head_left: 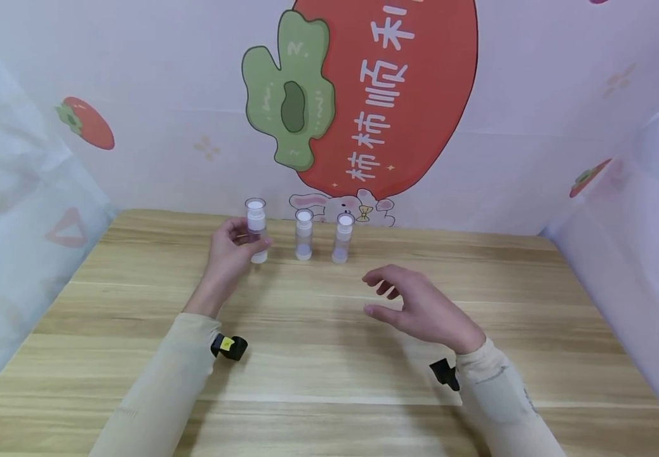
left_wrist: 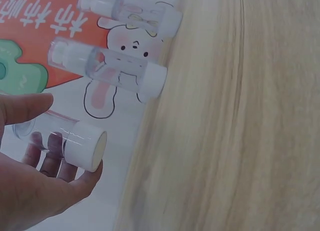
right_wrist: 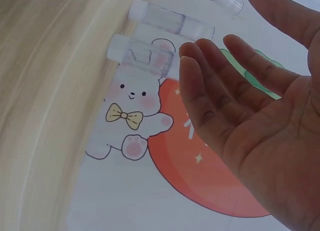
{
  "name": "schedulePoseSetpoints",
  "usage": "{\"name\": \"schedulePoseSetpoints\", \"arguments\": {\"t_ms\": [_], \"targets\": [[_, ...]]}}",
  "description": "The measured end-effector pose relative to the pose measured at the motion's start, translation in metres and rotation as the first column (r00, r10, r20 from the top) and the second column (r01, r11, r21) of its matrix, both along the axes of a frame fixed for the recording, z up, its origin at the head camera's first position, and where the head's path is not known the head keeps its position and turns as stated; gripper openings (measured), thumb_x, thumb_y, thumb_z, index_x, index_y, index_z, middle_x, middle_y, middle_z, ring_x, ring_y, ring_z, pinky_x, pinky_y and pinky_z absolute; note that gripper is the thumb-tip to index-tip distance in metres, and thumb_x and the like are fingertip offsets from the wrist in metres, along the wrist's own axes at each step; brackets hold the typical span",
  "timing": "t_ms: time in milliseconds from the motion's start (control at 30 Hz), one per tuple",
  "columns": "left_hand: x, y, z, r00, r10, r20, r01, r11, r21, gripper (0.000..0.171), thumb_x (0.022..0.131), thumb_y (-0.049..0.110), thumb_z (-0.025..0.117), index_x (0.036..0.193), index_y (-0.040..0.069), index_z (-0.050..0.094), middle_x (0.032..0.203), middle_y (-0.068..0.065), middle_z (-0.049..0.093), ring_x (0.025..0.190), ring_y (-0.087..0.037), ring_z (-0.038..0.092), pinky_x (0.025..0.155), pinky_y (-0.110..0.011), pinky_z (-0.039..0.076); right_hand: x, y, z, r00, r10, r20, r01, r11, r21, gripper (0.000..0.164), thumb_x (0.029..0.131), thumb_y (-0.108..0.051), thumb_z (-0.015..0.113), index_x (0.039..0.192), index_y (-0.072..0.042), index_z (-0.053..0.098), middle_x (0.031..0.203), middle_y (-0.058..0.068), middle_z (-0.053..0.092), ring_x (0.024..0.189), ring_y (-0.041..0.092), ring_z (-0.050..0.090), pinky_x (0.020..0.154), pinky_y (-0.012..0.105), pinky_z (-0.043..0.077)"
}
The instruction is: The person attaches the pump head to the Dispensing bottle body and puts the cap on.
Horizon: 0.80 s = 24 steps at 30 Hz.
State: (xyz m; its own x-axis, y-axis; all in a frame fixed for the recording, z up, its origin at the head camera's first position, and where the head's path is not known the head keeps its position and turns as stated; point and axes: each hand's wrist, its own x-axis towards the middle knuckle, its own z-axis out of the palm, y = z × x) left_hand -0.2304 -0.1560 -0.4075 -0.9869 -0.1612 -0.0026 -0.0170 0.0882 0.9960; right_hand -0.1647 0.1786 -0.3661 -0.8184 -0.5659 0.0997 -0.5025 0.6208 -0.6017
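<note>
My left hand point(head_left: 232, 246) holds a small clear bottle point(head_left: 256, 219) with a white base and a white upper part under a see-through cap. Thumb and curled fingers go round its body in the left wrist view, where the underside of the white base point(left_wrist: 86, 147) shows, close over the table. To its right, two matching bottles stand upright: the middle bottle point(head_left: 303, 238) and the right bottle point(head_left: 341, 241). Nearer the front, my right hand point(head_left: 421, 306) hovers over the table with nothing in it, its fingers relaxed and the thumb apart from them.
The wooden table point(head_left: 306, 374) meets a pale printed backdrop point(head_left: 192, 171) just behind the bottles. A large red fruit with white characters and a white rabbit is printed on it. Pale sheets hang along the left and right sides. Both wrists carry small black cameras.
</note>
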Motion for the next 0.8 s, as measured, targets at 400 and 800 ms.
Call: {"name": "schedulePoseSetpoints", "arguments": {"t_ms": [400,800], "targets": [[-0.016,-0.004,-0.015,0.998,0.026,0.054,-0.025,1.0,-0.017,0.059,0.089,-0.002,0.073,0.14,-0.006,0.044,0.129,-0.016,0.053,0.116,-0.026,0.054,0.103,-0.036,0.045,0.003,0.007,-0.009,0.999,0.033,-0.016,-0.033,0.999,0.038,0.034,0.09,-0.023,0.079,0.119,-0.011,0.067,0.113,0.002,0.069,0.096,0.023,0.066,0.085,0.044,0.055],[-0.022,-0.002,-0.019,0.996,0.022,0.084,-0.02,0.999,-0.033,0.061,0.089,-0.002,0.073,0.142,-0.005,0.043,0.133,-0.018,0.05,0.12,-0.027,0.053,0.103,-0.034,0.046,0.004,0.012,-0.013,1.0,0.02,0.004,-0.02,0.998,0.067,0.033,0.092,-0.023,0.078,0.12,-0.009,0.067,0.114,0.004,0.07,0.097,0.023,0.066,0.085,0.045,0.055]]}}
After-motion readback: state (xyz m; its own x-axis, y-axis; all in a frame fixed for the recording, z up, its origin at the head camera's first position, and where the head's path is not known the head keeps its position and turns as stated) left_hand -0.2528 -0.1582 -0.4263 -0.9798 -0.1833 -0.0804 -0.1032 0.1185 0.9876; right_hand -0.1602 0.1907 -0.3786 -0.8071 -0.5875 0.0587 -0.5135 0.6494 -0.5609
